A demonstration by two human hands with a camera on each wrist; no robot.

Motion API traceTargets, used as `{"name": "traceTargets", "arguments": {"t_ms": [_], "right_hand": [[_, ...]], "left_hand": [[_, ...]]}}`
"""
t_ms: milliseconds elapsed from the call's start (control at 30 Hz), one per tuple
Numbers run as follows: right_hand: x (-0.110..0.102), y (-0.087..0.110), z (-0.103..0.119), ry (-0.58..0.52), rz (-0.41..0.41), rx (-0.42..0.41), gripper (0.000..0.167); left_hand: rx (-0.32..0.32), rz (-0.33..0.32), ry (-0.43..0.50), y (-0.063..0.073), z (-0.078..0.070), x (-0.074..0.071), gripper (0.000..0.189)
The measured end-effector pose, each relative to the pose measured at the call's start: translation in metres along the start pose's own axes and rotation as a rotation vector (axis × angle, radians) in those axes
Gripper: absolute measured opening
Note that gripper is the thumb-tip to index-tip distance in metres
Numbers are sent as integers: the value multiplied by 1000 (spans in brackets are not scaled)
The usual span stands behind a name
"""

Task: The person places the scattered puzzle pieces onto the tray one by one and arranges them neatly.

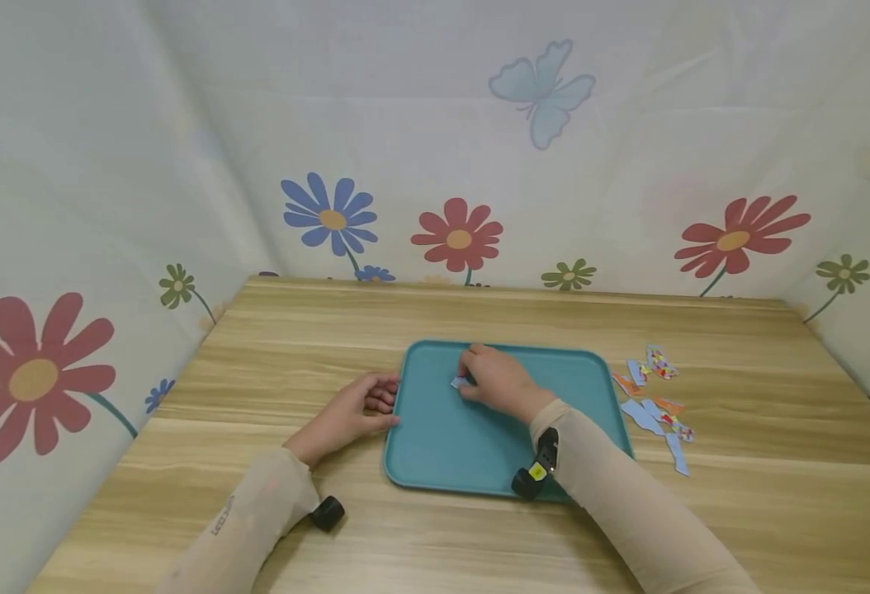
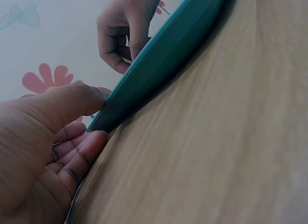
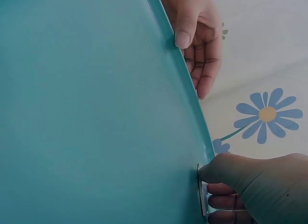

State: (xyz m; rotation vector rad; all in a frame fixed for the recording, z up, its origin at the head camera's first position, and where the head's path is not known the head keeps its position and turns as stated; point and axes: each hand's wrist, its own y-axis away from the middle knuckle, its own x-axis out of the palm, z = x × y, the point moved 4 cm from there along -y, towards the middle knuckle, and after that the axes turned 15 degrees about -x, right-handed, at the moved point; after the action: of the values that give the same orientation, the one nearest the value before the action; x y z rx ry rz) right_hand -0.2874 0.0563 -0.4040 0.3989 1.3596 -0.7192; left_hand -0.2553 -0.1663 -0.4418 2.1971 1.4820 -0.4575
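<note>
A shallow teal tray (image 1: 442, 445) lies on the table, and my left hand (image 1: 356, 412) holds it at its left rim. In the left wrist view the left thumb (image 2: 89, 99) is on the rim and a fingertip sits low against the tray's outer side. Over the tray's back left part, my right hand (image 1: 502, 381) pinches a small light-blue picture piece (image 1: 460, 382) between thumb and fingers. In the right wrist view this thin piece (image 3: 202, 192) stands edge-on against the tray, partly hidden by the hand.
Several irregular cut pieces lie right of the tray: light-blue ones (image 1: 641, 417), orange ones (image 1: 669, 406) and a multicoloured one (image 1: 659, 363). The wood-grain table (image 1: 316, 330) meets a white flowered cloth backdrop (image 1: 405, 124) at its back. Black wrist cameras (image 1: 327, 513) sit at both cuffs.
</note>
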Motion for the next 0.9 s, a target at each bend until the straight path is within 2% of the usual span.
{"name": "traceTargets", "arguments": {"t_ms": [200, 467, 900], "right_hand": [[-4, 1, 0, -5, 1, -3, 18], [-13, 3, -1, -15, -4, 4, 25], [-38, 14, 1, -19, -28, 25, 33]], "left_hand": [[21, -8, -15, -1, -2, -1, 61], [2, 0, -1, -1, -1, -1, 61], [13, 6, -2, 0, 0, -1, 61]]}}
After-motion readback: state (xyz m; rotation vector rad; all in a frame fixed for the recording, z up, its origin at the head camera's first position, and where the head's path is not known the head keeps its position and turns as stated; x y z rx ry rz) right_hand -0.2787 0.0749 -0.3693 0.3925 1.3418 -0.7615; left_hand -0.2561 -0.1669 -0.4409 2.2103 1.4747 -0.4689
